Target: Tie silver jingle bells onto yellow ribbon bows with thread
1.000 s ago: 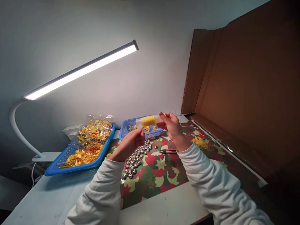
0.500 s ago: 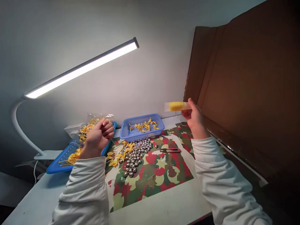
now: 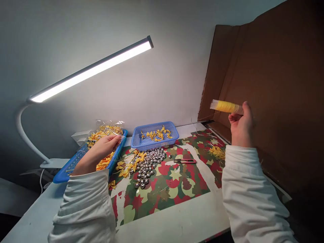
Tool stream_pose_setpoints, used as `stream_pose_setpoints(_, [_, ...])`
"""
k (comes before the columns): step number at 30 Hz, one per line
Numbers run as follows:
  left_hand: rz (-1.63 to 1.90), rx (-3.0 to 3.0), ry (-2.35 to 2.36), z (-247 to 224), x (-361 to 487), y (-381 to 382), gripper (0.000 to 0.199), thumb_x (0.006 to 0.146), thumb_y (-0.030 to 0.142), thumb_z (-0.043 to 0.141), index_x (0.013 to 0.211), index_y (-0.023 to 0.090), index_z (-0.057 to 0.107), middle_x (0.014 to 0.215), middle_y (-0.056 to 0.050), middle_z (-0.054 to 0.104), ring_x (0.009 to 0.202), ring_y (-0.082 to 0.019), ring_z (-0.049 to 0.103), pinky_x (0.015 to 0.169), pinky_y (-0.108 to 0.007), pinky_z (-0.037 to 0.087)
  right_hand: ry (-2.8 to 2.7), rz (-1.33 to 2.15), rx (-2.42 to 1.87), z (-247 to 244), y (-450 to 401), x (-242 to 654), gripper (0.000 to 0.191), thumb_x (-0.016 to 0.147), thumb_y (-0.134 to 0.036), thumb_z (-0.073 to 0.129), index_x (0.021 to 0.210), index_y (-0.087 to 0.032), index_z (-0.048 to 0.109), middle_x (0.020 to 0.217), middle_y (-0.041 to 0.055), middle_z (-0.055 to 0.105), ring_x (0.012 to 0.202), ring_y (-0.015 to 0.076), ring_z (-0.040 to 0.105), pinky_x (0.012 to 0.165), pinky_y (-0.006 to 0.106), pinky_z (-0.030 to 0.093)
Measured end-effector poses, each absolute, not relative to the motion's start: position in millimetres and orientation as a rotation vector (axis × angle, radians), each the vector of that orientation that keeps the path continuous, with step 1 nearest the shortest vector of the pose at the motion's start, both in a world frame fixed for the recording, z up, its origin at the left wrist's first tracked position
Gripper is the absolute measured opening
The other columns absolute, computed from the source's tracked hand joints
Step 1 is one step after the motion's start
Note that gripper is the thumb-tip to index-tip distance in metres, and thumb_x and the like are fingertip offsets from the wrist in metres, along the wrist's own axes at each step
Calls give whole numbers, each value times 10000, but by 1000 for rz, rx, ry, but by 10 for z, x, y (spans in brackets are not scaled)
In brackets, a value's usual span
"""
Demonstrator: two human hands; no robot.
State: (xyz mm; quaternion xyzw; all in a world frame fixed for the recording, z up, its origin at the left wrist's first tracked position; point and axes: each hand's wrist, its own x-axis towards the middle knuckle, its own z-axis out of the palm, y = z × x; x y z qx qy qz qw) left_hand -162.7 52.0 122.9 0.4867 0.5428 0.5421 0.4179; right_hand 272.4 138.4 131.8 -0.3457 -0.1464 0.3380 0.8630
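1. Yellow thread spool (image 3: 226,107) up on the right, and it has travelled: a second ago both hands met at it over the small blue basket (image 3: 141,146), now it's out in front of the cardboard (image 3: 273,74), lifted above the desk (image 3: 192,216).
2. Right hand (image 3: 241,126) has it by one end, fingers gripping, the other end pointing left.
3. Left hand (image 3: 98,152) has dropped away to the other side, in front of the large blue basket (image 3: 60,173); its fingers are pinched closed, and whether a strand runs between them is too fine to tell.
4. So the gap is wide now, wider than half a second ago, and that looks like thread being drawn off, in my judgement.
5. Down to the surface: a patterned sheet (image 3: 177,174) carries silver beads (image 3: 144,168), loose yellow bows (image 3: 125,170) just beside them, red-handled snips (image 3: 188,161) and, over right, a yellow clump (image 3: 217,152).
6. More bows in the small basket, in full view again; the large one is heaped yellow, with clear plastic on top.
7. Overhead, a lit lamp (image 3: 96,69) slants across the pale wall (image 3: 172,84).
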Motion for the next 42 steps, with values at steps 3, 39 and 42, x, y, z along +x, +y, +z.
stream_pose_setpoints(3, [1083,1278,1532,1244,-1565,505,237,631,123,789,487,166,606,429,5,585,371,-133,521,337,-178,338,-317,678,-730,1320,1386,2722,217,850,-294,617,667,-226,522,481,-84,467,351,53,453,357,144,478])
stream_pose_setpoints(39, [1648,1555,1453,1192,-907,435,461,625,415,827,975,145,702,789,-66,736,709,-172,700,608,-245,550,-2415,934,-1654,652,1364,1732,460,237,-307,923,522,-169,590,496,-51,555,511,120,543,494,218,420])
stream_pose_setpoints(42, [1790,1490,1471,1197,-933,448,481,614,409,831,991,145,692,900,-77,736,791,-187,711,670,-266,564,-2567,973,-1803,526,1363,1578,431,284,-342,928,465,-140,594,500,11,583,589,186,594,586,281,468])
